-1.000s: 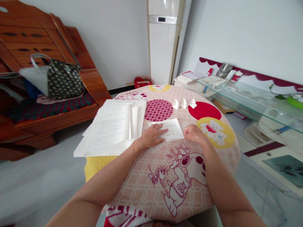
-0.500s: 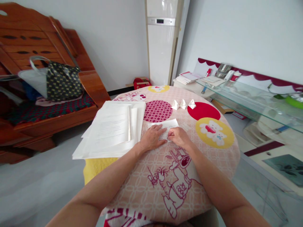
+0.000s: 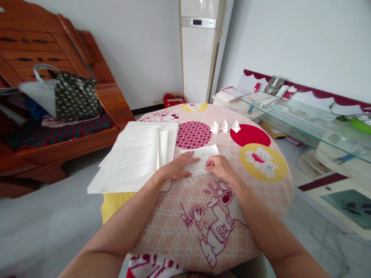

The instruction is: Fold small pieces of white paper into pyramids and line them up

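A small printed sheet of paper lies flat on the patterned tablecloth in front of me. My left hand rests on its left side, fingers stretched out and palm down. At the right edge of the sheet, my right hand is closed, thumb and curled fingers pressed together on the paper. Beyond the sheet stand three small folded white paper shapes in a row. To the left is a loose stack of printed papers, with a narrow folded strip on top.
A round table with a pink tablecloth carries everything I handle. On the left stands a wooden bench with a patterned bag. A glass shelf with assorted items runs along the right. A tall white cabinet unit stands behind.
My left hand has slid left across the sheet, uncovering more of its printed lines. The right hand stays at the right edge of the paper.
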A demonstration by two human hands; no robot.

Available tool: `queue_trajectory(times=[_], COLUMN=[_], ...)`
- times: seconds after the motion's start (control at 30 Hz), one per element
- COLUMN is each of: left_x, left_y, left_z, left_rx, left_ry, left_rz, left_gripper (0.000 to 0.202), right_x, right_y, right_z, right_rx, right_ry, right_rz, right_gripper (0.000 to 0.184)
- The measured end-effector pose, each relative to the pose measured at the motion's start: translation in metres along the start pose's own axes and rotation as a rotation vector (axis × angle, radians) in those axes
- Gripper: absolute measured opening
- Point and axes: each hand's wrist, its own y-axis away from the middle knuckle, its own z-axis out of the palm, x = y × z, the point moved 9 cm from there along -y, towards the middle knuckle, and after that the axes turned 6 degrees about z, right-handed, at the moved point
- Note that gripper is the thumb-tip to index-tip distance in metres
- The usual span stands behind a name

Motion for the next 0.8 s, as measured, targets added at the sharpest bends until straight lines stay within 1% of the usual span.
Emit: queue_trajectory(times=[0.1, 0.17, 0.23, 0.3, 0.37, 0.4, 0.43, 0.47, 0.5, 0.53, 0.57, 0.67, 0.73, 0.8], left_x=[-0.003, -0.004, -0.002, 0.001, 0.003, 0.002, -0.002, -0.008, -0.013, -0.016, -0.017, -0.015, -0.014, -0.015], left_y=[0.002, 0.004, 0.007, 0.009, 0.007, 0.005, 0.003, 0.003, 0.003, 0.003, 0.002, -0.001, 0.000, 0.000], left_z=[-0.002, -0.003, -0.006, -0.012, -0.020, -0.025, -0.029, -0.035, -0.039, -0.040, -0.039, -0.032, -0.030, -0.028], left_rx=[-0.019, -0.055, -0.089, -0.085, -0.007, 0.068, 0.155, 0.268, 0.355, 0.411, 0.439, 0.430, 0.414, 0.401], left_ry=[0.015, 0.032, 0.065, 0.122, 0.192, 0.225, 0.229, 0.195, 0.142, 0.086, 0.041, -0.020, -0.031, -0.039], left_rz=[0.031, 0.039, 0.054, 0.074, 0.067, 0.042, -0.008, -0.087, -0.156, -0.210, -0.244, -0.237, -0.215, -0.202], left_gripper=[0.077, 0.080, 0.082, 0.082, 0.075, 0.068, 0.061, 0.056, 0.054, 0.052, 0.052, 0.055, 0.057, 0.056], right_x=[0.001, 0.001, 0.001, 0.001, 0.001, 0.001, 0.002, 0.003, 0.004, 0.006, 0.010, 0.028, 0.038, 0.044], right_y=[0.000, 0.000, 0.000, 0.001, 0.001, 0.001, 0.000, 0.000, -0.001, -0.003, -0.004, -0.006, -0.004, -0.003], right_z=[0.000, 0.000, -0.001, -0.001, 0.000, 0.000, 0.001, 0.001, 0.000, -0.003, -0.008, -0.028, -0.044, -0.056], right_rx=[-0.006, -0.008, -0.004, 0.003, 0.007, 0.007, 0.008, 0.015, 0.032, 0.059, 0.099, 0.254, 0.373, 0.442], right_ry=[-0.009, -0.021, -0.034, -0.048, -0.056, -0.059, -0.066, -0.083, -0.111, -0.149, -0.195, -0.268, -0.208, -0.081], right_rz=[0.004, 0.004, -0.001, -0.012, -0.019, -0.022, -0.025, -0.031, -0.035, -0.035, -0.030, 0.038, 0.084, 0.127], right_gripper=[0.007, 0.008, 0.009, 0.010, 0.009, 0.009, 0.008, 0.007, 0.006, 0.006, 0.008, 0.014, 0.016, 0.017])
